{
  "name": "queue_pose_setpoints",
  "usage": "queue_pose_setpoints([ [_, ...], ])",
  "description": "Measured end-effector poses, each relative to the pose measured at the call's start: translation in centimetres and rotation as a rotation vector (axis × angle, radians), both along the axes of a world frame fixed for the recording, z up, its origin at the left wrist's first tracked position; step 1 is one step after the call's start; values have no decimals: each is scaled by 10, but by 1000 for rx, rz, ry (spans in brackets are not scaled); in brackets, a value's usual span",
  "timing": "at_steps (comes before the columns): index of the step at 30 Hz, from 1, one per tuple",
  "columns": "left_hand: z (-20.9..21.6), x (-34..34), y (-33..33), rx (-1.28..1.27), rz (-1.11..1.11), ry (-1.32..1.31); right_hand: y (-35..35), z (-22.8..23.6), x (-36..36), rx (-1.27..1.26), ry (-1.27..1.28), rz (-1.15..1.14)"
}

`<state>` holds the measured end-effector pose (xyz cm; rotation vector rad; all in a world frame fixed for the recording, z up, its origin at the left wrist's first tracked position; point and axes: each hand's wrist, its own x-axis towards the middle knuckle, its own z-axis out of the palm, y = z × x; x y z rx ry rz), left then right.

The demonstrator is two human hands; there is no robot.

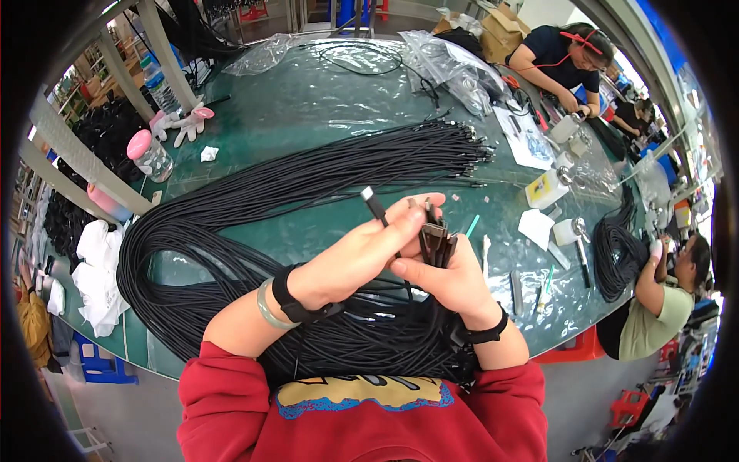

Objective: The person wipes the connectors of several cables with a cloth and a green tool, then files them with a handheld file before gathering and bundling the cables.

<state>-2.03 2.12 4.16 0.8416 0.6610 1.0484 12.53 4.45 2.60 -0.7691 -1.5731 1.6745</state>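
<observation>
A long bundle of thin black cables [308, 173] lies bent in a U on the green table, its far ends fanned out with small silver tips. In front of my chest, my right hand [458, 281] is closed round a bunch of black cable plugs [437, 242] that point up. My left hand [362, 250] meets it there, fingers curled at the top of the bunch. One black cable plug [374, 206] with a silver tip sticks up out of my left hand. Part of the left fingertips is hidden behind the plugs.
The green table [269, 88] bears white bottles [545, 189], a pink-lidded jar [150, 156], gloves [187, 123] and clear plastic bags [454, 65]. Metal posts [165, 54] stand at left. A coiled cable bundle [618, 250] lies at right. Two co-workers sit along the right side.
</observation>
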Motion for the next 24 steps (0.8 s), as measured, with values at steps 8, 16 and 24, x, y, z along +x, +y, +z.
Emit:
queue_pose_setpoints([
  [8, -3, -11, -3, 287, 381, 67, -1, 4, 8, -23, -88, -3],
  [16, 7, -11, -9, 176, 176, 10, 3, 7, 12, -125, 121, 172],
  [24, 8, -8, -11, 173, 115, -52, 11, 6, 14, -239, 188, 262],
])
